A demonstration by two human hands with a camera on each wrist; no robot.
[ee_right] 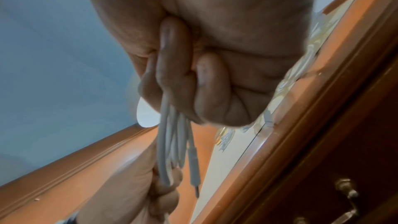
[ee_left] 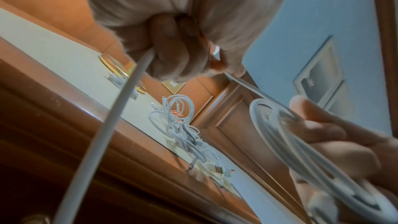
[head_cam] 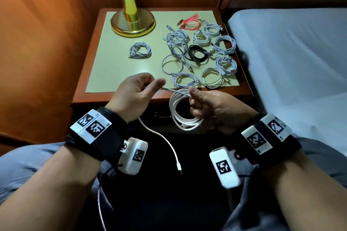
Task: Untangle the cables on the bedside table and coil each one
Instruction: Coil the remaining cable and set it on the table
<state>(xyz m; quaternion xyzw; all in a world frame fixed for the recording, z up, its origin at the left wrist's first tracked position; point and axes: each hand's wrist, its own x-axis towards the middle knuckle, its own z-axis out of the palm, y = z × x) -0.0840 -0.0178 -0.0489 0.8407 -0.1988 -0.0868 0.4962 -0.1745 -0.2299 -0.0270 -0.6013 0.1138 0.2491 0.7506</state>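
Left hand (head_cam: 134, 93) pinches white cable (head_cam: 185, 112); right hand (head_cam: 210, 108) clasps its coil; bedside table (head_cam: 97, 73) beyond.

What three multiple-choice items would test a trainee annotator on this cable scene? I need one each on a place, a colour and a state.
1. Where does the lone coil lie apart from the other cables?
A. near the lamp base
B. on the bed
C. on the floor

2. What colour is the cable at the far edge of the table?
A. green
B. red
C. yellow

3. What is the state of the white cable in the hands?
A. fully coiled
B. partly coiled, one end dangling
C. lying straight on the table

Key: 1 A, it sits alone just in front of the brass base. 2 B, the head view shows it red. 3 B, the right hand grips loops while the left hand pinches the strand, whose plug end hangs below.
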